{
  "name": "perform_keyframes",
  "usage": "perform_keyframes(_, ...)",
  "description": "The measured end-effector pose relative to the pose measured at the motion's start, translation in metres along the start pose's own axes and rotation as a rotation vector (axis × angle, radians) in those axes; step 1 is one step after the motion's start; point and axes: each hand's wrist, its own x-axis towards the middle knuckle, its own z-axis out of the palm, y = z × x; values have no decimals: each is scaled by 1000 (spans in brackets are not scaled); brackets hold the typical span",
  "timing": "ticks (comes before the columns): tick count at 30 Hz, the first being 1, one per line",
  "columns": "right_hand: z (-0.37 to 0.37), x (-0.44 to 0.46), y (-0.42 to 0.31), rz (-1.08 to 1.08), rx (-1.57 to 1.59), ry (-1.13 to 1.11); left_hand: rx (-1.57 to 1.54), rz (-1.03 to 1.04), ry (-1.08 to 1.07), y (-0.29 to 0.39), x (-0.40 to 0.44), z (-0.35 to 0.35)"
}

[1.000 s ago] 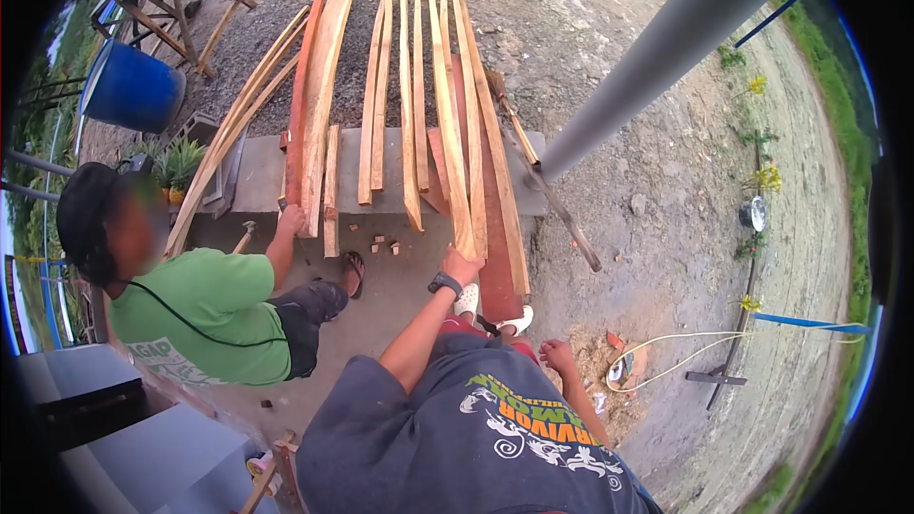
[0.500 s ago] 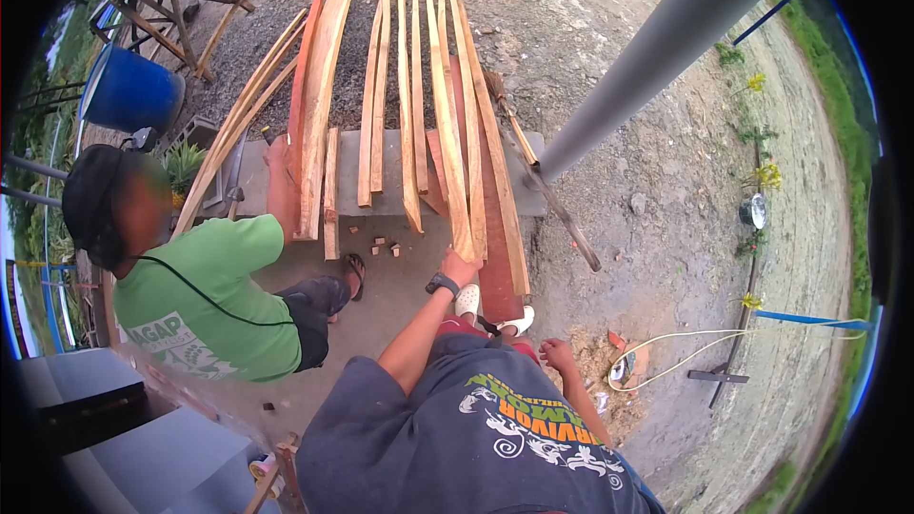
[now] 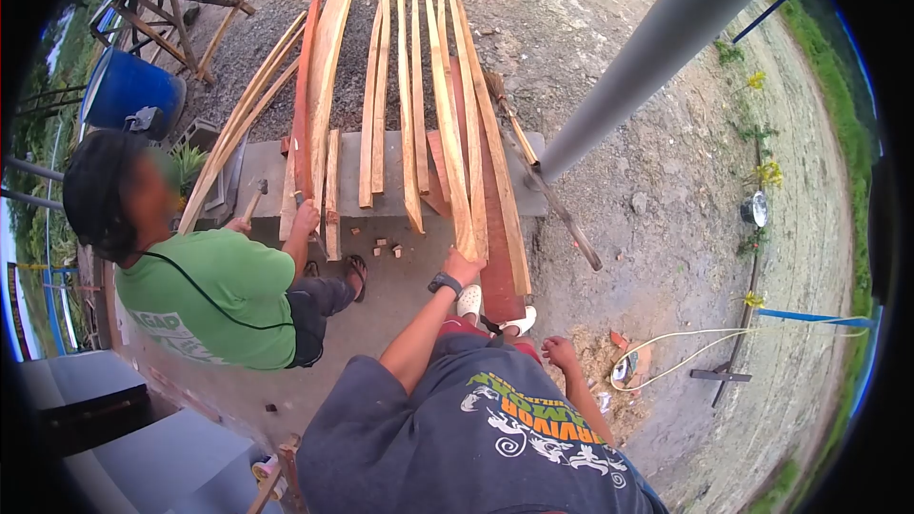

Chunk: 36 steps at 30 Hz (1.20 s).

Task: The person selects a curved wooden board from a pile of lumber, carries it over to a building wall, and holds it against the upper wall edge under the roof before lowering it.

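Note:
My left hand [image 3: 464,266], with a watch on its wrist, is closed around the near end of a long wooden strip [image 3: 447,152]. That strip lies among several pale strips on a low concrete slab [image 3: 347,167]. A reddish board [image 3: 500,271] lies under and beside the held strip, its near end by my white shoes. My right hand [image 3: 560,352] hangs at my side, fingers loosely bent and apart, with nothing visible in it. To the left, a co-worker holds a hammer [image 3: 255,200] in one hand, while the other hand [image 3: 307,217] is at the end of a red plank [image 3: 305,105].
A grey post [image 3: 657,57] slants up at the right of the slab. Small wood offcuts [image 3: 388,249] lie on the floor. A blue drum [image 3: 133,90] and a wooden trestle [image 3: 171,9] stand at the far left. A pale cord [image 3: 685,338] loops over the ground at right.
The co-worker's hand has moved from the far part of the red plank to its near end, and the hammer is now raised in the other hand. My hands have hardly moved.

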Motion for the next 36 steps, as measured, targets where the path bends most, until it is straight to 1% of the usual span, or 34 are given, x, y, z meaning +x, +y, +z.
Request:
perform_keyframes(3,-1,-1,-1,7,1,-8,-22,3,-5,-2,3,3)
perform_keyframes(8,2,-5,-2,21,11,-19,49,-2,-12,-1,2,12)
perform_keyframes(11,0,8,13,-39,-23,-42,82,22,31,-9,15,42)
perform_keyframes(13,7,35,51,-254,-252,-2,85,-2,23,8,5,45)
perform_keyframes(14,4,27,45,-256,-255,-6,74,-34,2,26,-9,42)
perform_keyframes(15,0,16,27,-174,-154,-30,148,-63,55,53,-36,33)
perform_keyframes(16,-4,7,10,-94,-54,-54,196,-72,74,53,-35,42)
perform_keyframes(18,-11,-4,-12,-120,-72,-53,281,-66,111,19,-7,84)
perform_keyframes(20,-21,-2,-22,-134,-83,-54,298,-67,121,-5,19,111)
perform_keyframes(21,-22,1,-22,-175,-72,-44,336,-45,73,-27,42,128)
perform_keyframes(22,-23,5,-23,-220,-62,-34,320,-63,56,-21,37,124)
perform_keyframes(24,-29,-1,-33,-235,-54,-51,289,-100,23,-5,23,112)
perform_keyframes(26,-27,-3,-31,-249,-50,-77,163,5,-47,-4,12,98)
perform_keyframes(27,-28,-2,-28,-257,-120,-89,112,-2,15,-9,13,95)
perform_keyframes(28,-28,-1,-24,-264,-190,-96,111,-7,13,-15,17,88)
perform_keyframes(30,-27,-10,-23,-213,-148,-94,148,111,164,-33,28,64)
perform_keyframes(32,-24,-17,-17,-156,-113,-97,259,74,398,-38,35,29)
perform_keyframes(34,-19,-23,-8,-83,-98,-79,135,-80,601,-33,47,-11)
perform_keyframes(36,-11,-33,4,-18,-40,-76,73,-246,632,-46,86,-43)
